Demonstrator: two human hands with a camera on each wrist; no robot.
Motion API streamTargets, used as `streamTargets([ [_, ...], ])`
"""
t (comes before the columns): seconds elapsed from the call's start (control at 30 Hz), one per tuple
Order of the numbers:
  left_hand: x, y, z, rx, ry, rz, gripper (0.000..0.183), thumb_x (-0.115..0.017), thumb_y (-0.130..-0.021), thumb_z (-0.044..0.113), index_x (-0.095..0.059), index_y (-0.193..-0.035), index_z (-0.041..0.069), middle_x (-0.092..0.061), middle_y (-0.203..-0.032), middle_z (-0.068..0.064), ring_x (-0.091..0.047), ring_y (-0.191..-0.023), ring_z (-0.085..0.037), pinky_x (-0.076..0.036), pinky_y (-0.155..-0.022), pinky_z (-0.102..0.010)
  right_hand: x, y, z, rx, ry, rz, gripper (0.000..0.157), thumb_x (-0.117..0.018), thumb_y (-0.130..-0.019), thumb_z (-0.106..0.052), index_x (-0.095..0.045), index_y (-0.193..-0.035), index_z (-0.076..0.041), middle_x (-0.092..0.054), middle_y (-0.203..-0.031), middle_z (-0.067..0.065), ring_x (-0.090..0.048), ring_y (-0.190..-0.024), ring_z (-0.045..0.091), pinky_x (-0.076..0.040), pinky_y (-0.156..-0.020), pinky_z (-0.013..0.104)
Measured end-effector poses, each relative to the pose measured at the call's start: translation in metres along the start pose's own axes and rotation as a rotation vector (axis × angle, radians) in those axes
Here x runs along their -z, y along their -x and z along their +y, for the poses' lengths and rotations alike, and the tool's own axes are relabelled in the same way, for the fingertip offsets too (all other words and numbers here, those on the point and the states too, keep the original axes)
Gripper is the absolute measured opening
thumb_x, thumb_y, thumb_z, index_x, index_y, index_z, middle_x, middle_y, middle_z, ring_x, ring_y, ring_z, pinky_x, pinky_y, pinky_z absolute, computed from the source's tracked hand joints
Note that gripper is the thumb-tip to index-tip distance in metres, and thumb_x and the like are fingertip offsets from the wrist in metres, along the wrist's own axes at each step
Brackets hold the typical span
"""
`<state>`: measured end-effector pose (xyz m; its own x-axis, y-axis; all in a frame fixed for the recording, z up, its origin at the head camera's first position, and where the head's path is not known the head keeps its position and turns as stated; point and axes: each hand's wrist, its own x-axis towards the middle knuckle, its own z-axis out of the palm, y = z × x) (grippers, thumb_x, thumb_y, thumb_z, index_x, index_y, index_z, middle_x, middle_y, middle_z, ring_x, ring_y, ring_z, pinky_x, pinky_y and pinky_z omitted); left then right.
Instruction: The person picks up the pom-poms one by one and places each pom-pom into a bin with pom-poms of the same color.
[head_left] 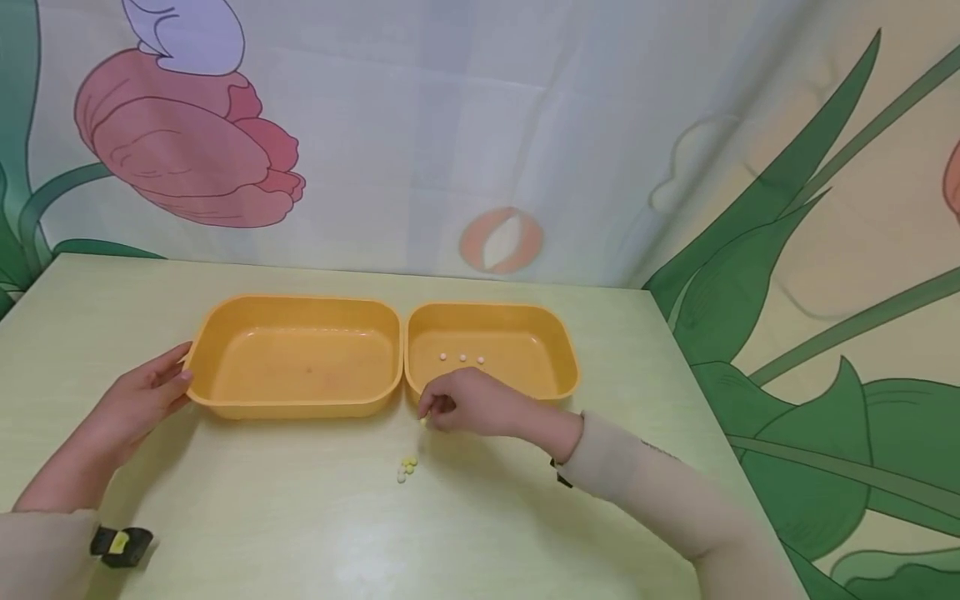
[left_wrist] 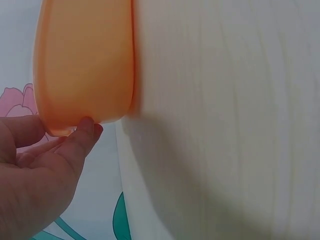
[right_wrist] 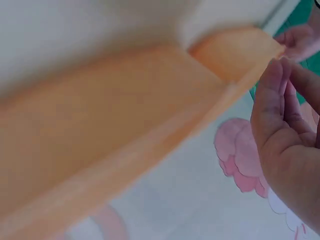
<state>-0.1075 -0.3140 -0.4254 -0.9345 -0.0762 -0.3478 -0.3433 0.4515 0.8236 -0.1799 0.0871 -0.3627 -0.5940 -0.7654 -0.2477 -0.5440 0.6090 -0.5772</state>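
Observation:
My left hand (head_left: pixel 142 400) grips the left end of the larger yellow plastic tray (head_left: pixel 300 410), thumb and fingers at its rim. In the left wrist view, the fingertips (left_wrist: pixel 86 124) press against the tray's end wall. My right hand (head_left: pixel 472 402) is over the near edge of the smaller yellow tray (head_left: pixel 558 367), its thumb and finger pinching a small yellow pill (head_left: pixel 423 422). Inside that smaller tray, three pale pink pills (head_left: pixel 462 358) lie in a row. On the table below the right hand sits a little cluster of yellow pills (head_left: pixel 409 462) and whitish pills (head_left: pixel 401 477).
Both trays stand side by side on a pale green table (head_left: pixel 300 517), their ends meeting. Behind the table hangs a curtain (head_left: pixel 420 150) printed with flowers and leaves. Black bands (head_left: pixel 122 546) circle the wrists.

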Motion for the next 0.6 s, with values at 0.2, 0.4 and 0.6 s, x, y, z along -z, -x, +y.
streamTargets([
  [0.2,-0.002,0.000,0.000,-0.010,0.004,0.003,0.064,-0.028,-0.114,0.030,0.005,-0.162,0.003,-0.007,-0.167,-0.034,-0.024,-0.150,-0.054,-0.046,-0.105,-0.033,0.031,-0.010,-0.016,-0.006,-0.091,-0.034,0.010,-0.068,-0.095,-0.007,-0.074,-0.103,-0.007,-0.067,-0.082,-0.001,-0.057,-0.073,0.008,-0.049,-0.070,0.015],
  [0.4,-0.003,0.000,0.001,-0.020,0.001,0.004,0.064,-0.027,-0.114,0.031,0.005,-0.162,0.003,-0.008,-0.167,-0.034,-0.025,-0.150,-0.054,-0.046,-0.106,-0.036,0.056,-0.025,-0.032,0.014,-0.169,-0.113,0.015,-0.066,-0.098,-0.006,-0.071,-0.111,-0.001,-0.070,-0.086,0.004,-0.061,-0.073,0.011,-0.058,-0.074,0.021],
  [0.6,-0.006,0.002,0.002,-0.011,0.012,0.000,0.065,-0.027,-0.114,0.031,0.005,-0.162,0.003,-0.008,-0.167,-0.034,-0.025,-0.150,-0.053,-0.046,-0.106,-0.036,0.075,-0.045,-0.050,0.033,-0.203,-0.095,0.018,-0.068,-0.097,-0.008,-0.071,-0.113,0.000,-0.071,-0.088,0.005,-0.066,-0.075,0.013,-0.064,-0.079,0.026],
])
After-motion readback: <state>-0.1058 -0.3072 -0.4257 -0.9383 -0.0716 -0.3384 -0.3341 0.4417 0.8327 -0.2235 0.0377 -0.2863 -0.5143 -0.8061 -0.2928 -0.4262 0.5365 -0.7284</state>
